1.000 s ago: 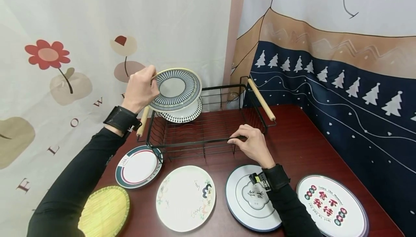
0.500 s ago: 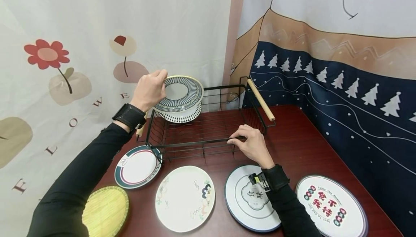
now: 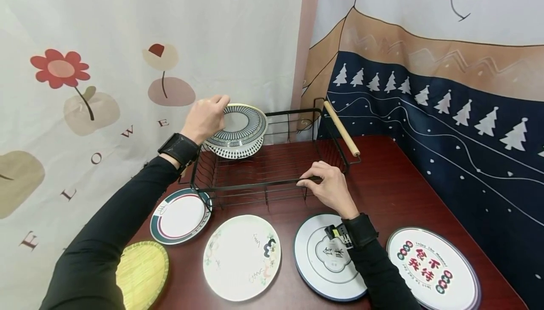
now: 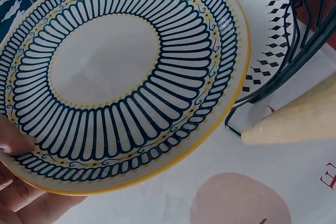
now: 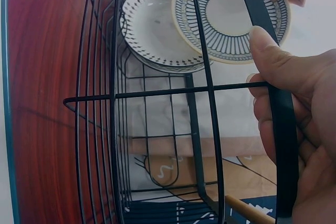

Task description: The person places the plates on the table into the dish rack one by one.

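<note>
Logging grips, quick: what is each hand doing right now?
Left hand: holds the striped plate by its rim.
Right hand: grips the rack front bar.

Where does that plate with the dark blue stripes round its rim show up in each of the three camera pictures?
Head view: the striped plate is upper middle, at the back left of the black wire rack, held by the left hand.
Left wrist view: it fills most of the picture.
Right wrist view: top right, behind the rack's wires.
Shared landmark: the diamond-patterned plate next to it.
</note>
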A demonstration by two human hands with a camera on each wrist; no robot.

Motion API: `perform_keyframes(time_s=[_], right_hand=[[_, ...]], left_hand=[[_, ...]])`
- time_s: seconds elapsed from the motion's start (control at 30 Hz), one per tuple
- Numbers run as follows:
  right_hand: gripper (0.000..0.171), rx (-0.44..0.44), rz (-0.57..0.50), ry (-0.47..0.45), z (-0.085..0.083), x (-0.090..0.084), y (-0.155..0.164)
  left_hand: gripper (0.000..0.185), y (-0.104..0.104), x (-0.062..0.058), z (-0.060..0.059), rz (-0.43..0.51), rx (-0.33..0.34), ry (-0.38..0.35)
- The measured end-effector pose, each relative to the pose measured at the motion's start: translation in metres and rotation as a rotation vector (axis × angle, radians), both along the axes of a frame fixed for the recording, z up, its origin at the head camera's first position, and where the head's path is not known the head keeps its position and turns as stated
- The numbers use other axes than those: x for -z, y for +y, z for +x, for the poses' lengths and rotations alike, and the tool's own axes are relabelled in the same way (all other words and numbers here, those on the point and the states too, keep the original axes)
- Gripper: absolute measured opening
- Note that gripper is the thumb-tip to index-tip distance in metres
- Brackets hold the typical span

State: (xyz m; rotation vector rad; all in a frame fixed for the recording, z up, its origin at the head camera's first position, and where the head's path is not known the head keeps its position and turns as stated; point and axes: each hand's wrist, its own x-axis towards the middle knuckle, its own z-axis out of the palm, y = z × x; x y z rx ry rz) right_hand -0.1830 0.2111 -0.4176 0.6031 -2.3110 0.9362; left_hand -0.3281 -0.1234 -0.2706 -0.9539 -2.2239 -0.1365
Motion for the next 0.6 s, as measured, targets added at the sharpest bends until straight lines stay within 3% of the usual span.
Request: perform_keyframes(time_s=[0.2, 0.6], right_hand=[[0.012, 0.006, 0.008, 0.013, 0.000, -0.001, 0.000], [0.011, 0.004, 0.008, 0.012, -0.001, 0.000, 0.001]], left_hand=[[0.026, 0.006, 0.007, -0.004, -0.063, -0.013, -0.003], [0.024, 0.008, 0.022, -0.012, -0.110, -0.026, -0.040]])
